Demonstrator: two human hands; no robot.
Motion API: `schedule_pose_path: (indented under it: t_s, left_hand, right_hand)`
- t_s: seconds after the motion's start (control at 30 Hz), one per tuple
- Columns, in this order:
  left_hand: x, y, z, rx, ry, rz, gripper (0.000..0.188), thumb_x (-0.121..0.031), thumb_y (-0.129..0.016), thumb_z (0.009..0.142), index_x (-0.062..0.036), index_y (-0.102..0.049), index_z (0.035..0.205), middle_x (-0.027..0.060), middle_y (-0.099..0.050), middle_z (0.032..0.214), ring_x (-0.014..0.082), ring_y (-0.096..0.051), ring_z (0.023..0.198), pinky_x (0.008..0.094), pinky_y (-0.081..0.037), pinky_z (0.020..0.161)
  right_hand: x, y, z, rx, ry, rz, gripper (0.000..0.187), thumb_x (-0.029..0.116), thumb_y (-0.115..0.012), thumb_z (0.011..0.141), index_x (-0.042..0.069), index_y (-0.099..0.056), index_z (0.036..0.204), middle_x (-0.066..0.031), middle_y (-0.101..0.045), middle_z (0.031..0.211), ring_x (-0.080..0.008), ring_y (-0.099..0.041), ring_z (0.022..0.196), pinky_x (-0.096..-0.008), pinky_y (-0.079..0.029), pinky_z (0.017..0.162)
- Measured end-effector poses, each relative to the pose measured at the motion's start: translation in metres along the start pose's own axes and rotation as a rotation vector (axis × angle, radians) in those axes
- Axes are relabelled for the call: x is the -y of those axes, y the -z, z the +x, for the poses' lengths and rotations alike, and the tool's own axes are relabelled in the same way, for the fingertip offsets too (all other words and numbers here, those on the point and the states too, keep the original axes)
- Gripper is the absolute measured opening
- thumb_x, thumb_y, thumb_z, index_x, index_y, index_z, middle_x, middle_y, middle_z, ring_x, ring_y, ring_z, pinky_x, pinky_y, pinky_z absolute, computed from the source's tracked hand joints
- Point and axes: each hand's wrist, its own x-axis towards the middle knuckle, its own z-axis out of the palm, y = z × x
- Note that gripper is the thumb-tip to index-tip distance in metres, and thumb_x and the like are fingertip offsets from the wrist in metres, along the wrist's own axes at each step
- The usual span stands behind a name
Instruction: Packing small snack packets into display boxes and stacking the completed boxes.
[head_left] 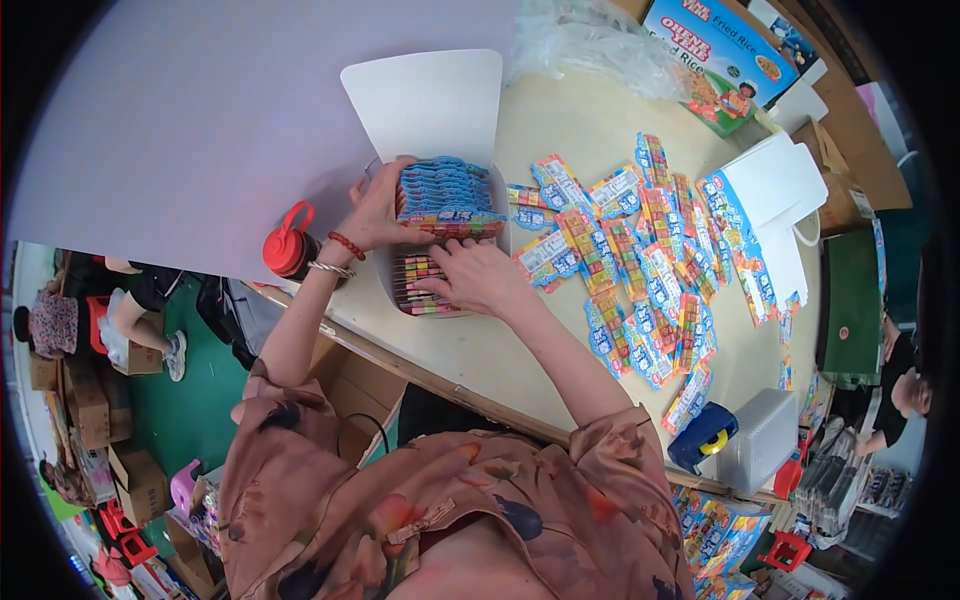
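An open white display box stands on the table with its lid flap raised. It holds slim strip packs of coloured pieces, packed on edge. The far row of packs shows blue wavy tops; the near row shows multicoloured pieces. My left hand grips the far row at its left end, thumb across the front pack. Bent over the near row, my right hand has its fingertips between the two rows and its thumb on the near packs. Its fingertips are partly hidden among the packs.
Loose strip packs lie spread right of the box. A red-lidded bottle stands left. Further right are an open blue-and-white carton, a blue tape dispenser and a pale plastic bin. Clear plastic bags lie behind.
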Motion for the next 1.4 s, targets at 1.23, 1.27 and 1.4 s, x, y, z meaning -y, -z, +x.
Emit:
schedule_pose_path:
  t_s: [1.23, 1.27, 1.4]
  left_hand:
    - [-0.021, -0.006, -0.009, -0.242, -0.055, 0.436, 0.124, -0.040, -0.089, 0.045, -0.0181, -0.021, 0.146, 0.0080, -0.032, 0.142, 0.0303, -0.028, 0.135, 0.0596, -0.009, 0.111]
    - [-0.019, -0.006, -0.009, -0.243, -0.052, 0.436, 0.124, -0.040, -0.089, 0.045, -0.0181, -0.021, 0.146, 0.0080, -0.032, 0.142, 0.0303, -0.028, 0.135, 0.0596, -0.009, 0.111]
    - [-0.011, -0.007, -0.005, -0.219, -0.129, 0.418, 0.120, -0.037, -0.088, 0.050, -0.0240, -0.019, 0.148, 0.0085, -0.031, 0.143, 0.0309, -0.028, 0.134, 0.0597, -0.013, 0.111]
  right_hand:
    - [0.001, -0.016, 0.007, -0.166, -0.111, -0.083, 0.014, 0.009, -0.055, 0.080, 0.004, -0.063, 0.090, -0.0104, -0.066, 0.086, -0.0260, -0.066, 0.084, -0.0397, -0.051, 0.075]
    - [0.001, -0.012, 0.008, -0.165, -0.108, -0.082, 0.014, 0.009, -0.055, 0.080, 0.004, -0.063, 0.090, -0.0104, -0.066, 0.086, -0.0260, -0.066, 0.084, -0.0397, -0.051, 0.075]
    - [-0.006, 0.001, 0.012, -0.086, -0.042, -0.132, 0.015, 0.008, -0.053, 0.083, 0.004, -0.064, 0.091, -0.0110, -0.066, 0.089, -0.0251, -0.062, 0.095, -0.0392, -0.048, 0.080]
